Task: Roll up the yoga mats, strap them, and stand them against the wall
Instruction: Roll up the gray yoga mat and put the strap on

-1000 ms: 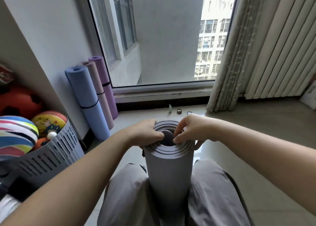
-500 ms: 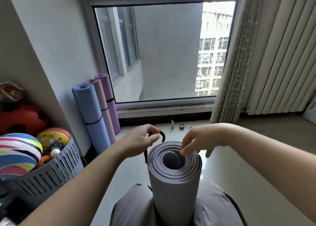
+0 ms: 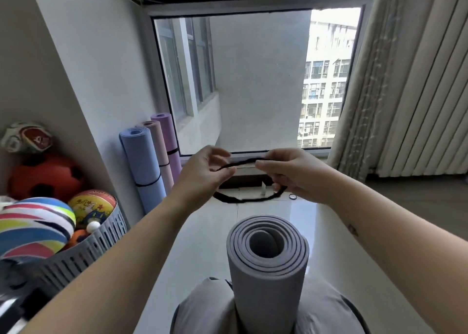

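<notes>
Strap loop held up over a rolled grey mat, centre of the frame

The grey mat [image 3: 268,270] stands on end at lower centre between the person's knees [image 3: 202,306], spiral top facing up, touched by neither hand. Pale floor tiles [image 3: 207,232] stretch from its left side to the slotted basket [image 3: 83,252] of balls at lower left, and from its right side toward the curtain [image 3: 354,106] at the right edge. A blue mat [image 3: 141,166], a pink mat [image 3: 158,143] and a purple mat [image 3: 167,131], each strapped, lean on the wall left of the window. Above the grey mat and apart from it, the left hand [image 3: 205,171] and right hand [image 3: 291,174] each pinch the black strap [image 3: 243,162] between thumb and curled fingers, one at either end of the loop; the upper strand runs taut from hand to hand, the lower sags in an arc
</notes>
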